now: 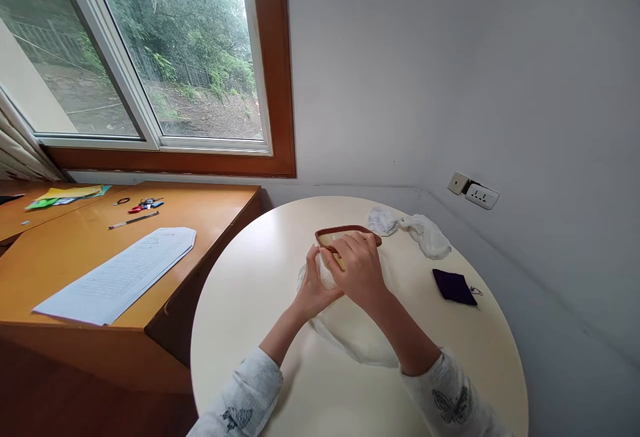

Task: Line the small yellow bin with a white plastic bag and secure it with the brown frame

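Note:
A brown rounded-corner frame [345, 228], pale inside, is held up over the round white table [240, 290]. Its kind is not clear. My left hand [315, 287] curls around its near left side, thumb and fingers bent. My right hand [359, 267] lies over the near right part, fingers bent down onto the rim and hiding much of it. Thin, see-through white material [350, 347] hangs or lies beneath both hands and spreads towards me on the tabletop. What the fingertips pinch is partly hidden.
A knotted white bag or cloth [427, 236] lies at the table's back right, with a dark purple pouch [454, 286] nearer. On the wooden desk [225, 214] at left are paper sheets [120, 274], a pen [133, 220] and keys [147, 204]. Wall and window stand behind.

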{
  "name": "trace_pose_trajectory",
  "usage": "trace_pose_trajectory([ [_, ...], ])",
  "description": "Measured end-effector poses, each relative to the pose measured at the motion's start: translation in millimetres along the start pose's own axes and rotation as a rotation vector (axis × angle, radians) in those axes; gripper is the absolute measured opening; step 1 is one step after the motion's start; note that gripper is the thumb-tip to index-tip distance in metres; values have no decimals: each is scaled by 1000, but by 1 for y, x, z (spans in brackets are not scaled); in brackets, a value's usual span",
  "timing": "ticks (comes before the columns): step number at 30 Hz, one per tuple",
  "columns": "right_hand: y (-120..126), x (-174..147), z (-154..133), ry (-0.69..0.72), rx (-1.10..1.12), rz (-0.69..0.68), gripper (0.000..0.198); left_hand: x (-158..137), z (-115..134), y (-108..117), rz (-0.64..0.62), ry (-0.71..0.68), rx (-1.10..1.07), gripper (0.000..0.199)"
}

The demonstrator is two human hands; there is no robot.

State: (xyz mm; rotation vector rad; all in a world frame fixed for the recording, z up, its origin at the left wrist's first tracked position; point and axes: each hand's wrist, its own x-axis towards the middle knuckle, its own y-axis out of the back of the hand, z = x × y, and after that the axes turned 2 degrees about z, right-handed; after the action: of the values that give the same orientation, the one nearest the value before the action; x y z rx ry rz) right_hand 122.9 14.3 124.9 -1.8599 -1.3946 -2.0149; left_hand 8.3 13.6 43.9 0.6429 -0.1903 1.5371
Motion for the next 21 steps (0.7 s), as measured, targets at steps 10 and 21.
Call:
trace_pose_trajectory([
  [10,-8,-29,16,199,-27,34,14,2,-6,0,-9,-62,106,75],
  [21,42,-23,48,90,-118,348,5,6,-13,9,-28,-49,117,77],
])
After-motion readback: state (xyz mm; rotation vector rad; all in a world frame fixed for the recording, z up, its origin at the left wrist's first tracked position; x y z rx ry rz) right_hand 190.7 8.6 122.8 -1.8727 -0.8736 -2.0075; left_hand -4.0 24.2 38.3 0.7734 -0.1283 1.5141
